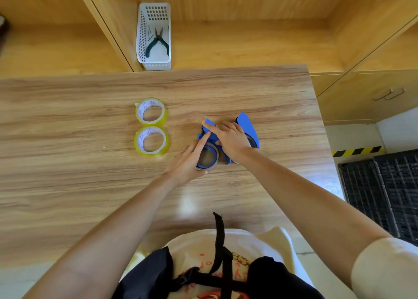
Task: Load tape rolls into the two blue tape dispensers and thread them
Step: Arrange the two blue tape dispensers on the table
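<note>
Two blue tape dispensers lie side by side on the wooden table (90,185). The near-left dispenser (209,156) has its round hub facing up. My left hand (188,160) grips its left side, index finger stretched along its front. My right hand (230,140) rests on top of both dispensers, index finger pressing the left one's blue front flap. The right dispenser (247,124) is partly hidden under that hand. Two yellowish clear tape rolls lie flat to the left, one farther (151,112) and one nearer (152,140), touching each other.
A white perforated basket (153,56) holding green-handled pliers (157,42) stands on the shelf behind the table. The table's right edge drops to a floor with a black crate (380,194) and striped hazard tape (357,151).
</note>
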Demonstrator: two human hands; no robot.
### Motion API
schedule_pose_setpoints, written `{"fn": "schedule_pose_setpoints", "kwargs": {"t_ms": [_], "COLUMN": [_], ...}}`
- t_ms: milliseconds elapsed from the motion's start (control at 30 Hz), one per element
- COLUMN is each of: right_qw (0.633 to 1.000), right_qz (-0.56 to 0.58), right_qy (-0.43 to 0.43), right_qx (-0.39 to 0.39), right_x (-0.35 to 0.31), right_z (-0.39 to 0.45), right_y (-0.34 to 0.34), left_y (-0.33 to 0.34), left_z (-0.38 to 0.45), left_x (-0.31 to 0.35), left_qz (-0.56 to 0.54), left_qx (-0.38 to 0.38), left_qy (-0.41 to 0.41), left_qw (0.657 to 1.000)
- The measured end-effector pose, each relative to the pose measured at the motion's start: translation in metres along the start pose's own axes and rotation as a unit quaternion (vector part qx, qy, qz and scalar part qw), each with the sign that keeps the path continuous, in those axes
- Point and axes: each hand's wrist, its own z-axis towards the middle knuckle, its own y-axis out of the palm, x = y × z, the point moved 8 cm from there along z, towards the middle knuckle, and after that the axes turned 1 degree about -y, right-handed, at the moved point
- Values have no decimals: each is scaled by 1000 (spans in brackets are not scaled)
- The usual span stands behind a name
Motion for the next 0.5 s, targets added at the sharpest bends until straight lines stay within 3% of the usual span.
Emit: {"fn": "schedule_pose_setpoints", "kwargs": {"t_ms": [200, 400, 500], "right_qw": [1000, 999, 999], "right_qz": [-17, 1, 18], "right_qy": [15, 23, 33], "right_qx": [-20, -31, 9], "right_x": [1, 5, 1], "right_z": [0, -6, -11], "right_y": [-1, -2, -7], "left_y": [-7, -44, -47], "left_z": [-7, -31, -43], "left_x": [1, 0, -16], "left_qz": [-20, -70, -57], "left_qx": [23, 163, 179], "left_qy": [18, 28, 8], "left_qw": [999, 984, 982]}}
